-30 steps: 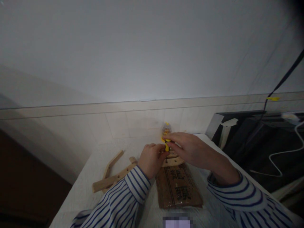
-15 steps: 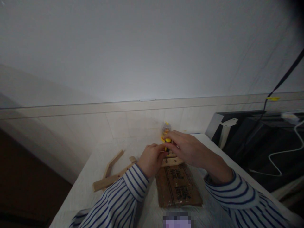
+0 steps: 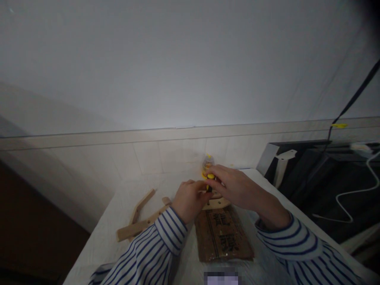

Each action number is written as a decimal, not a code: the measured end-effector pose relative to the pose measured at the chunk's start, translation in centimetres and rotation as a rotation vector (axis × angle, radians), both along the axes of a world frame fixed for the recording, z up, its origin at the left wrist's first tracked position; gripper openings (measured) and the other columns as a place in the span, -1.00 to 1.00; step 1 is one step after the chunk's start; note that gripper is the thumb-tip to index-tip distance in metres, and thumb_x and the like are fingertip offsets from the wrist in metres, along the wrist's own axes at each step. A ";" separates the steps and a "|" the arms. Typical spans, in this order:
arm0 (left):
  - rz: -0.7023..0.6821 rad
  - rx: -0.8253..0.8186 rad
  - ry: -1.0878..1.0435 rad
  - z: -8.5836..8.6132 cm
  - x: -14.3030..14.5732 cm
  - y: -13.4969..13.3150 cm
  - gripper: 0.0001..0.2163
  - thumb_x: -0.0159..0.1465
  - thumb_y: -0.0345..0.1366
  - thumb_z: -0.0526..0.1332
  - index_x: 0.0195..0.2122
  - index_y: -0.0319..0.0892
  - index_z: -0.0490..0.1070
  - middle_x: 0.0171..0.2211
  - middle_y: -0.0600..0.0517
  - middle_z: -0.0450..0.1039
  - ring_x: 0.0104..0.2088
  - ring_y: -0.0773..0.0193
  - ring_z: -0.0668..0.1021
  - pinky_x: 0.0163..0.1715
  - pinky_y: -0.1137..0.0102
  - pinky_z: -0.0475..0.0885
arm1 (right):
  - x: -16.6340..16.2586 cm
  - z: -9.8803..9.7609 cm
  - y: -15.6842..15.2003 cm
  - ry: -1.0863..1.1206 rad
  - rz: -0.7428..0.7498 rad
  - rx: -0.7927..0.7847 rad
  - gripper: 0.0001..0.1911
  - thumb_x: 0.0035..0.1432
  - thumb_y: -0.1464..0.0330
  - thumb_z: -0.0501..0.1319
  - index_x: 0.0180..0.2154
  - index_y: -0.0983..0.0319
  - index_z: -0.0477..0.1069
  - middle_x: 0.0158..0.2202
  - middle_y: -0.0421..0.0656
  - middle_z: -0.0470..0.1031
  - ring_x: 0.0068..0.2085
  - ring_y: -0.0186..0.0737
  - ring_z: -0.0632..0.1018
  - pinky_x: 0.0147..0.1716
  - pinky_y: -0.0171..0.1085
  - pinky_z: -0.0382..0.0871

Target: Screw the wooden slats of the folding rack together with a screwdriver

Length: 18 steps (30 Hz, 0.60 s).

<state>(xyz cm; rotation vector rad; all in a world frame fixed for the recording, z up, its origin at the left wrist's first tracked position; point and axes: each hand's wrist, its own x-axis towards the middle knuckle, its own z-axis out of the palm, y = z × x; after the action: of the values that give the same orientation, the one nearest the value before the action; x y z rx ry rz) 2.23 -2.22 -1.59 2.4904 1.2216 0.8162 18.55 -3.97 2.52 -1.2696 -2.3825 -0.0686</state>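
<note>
My left hand [image 3: 188, 199] and my right hand [image 3: 234, 186] meet over a small yellow and black screwdriver [image 3: 209, 180], which stands upright on a pale wooden piece with holes [image 3: 218, 202]. The fingers of my right hand pinch its yellow top. My left hand is closed around its lower end. A small clear container with a yellow cap [image 3: 208, 161] stands just behind the hands.
The work lies on a white table [image 3: 124, 206] against a tiled wall. Wooden slats with holes [image 3: 139, 223] lie at the left. A brown printed packet [image 3: 224, 235] lies in front. Dark furniture with a white cable [image 3: 350, 194] stands to the right.
The right hand's fingers have shifted slightly on the screwdriver's top. Both hands stay in the same place.
</note>
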 end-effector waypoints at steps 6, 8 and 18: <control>0.039 -0.008 -0.045 -0.2 0.0 0.1 -0.86 0.16 -0.26 0.23 -0.29 -0.15 0.49 -0.40 0.03 0.53 -0.36 0.22 0.50 -0.34 0.37 0.35 | -0.1 0.4 -0.2 0.016 -0.003 -0.023 -0.77 0.25 0.24 0.00 -0.25 0.24 0.31 -0.33 -0.12 0.45 -0.31 -0.19 0.46 -0.36 -0.24 0.31; 0.035 -0.006 -0.035 -0.3 -0.1 0.1 -0.87 0.17 -0.26 0.23 -0.29 -0.16 0.49 -0.40 0.03 0.52 -0.37 0.22 0.50 -0.35 0.37 0.35 | 0.1 0.4 -0.2 0.041 0.017 -0.019 -0.73 0.25 0.23 0.00 -0.15 0.26 0.32 -0.23 -0.07 0.47 -0.22 -0.17 0.48 -0.27 -0.20 0.33; 0.023 0.005 -0.005 -0.3 0.0 0.2 -0.87 0.18 -0.27 0.20 -0.28 -0.15 0.49 -0.39 0.03 0.52 -0.37 0.23 0.50 -0.33 0.38 0.34 | 0.2 0.3 -0.2 0.077 0.070 0.016 -0.71 0.23 0.39 -0.01 -0.10 0.29 0.40 -0.12 -0.05 0.49 -0.09 -0.16 0.47 -0.10 -0.17 0.32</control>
<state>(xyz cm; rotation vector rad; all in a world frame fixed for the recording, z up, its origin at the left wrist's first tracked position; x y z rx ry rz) 2.23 -2.02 -1.94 2.4814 1.2499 0.8317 18.75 -4.20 2.78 -1.1595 -2.3538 -0.0171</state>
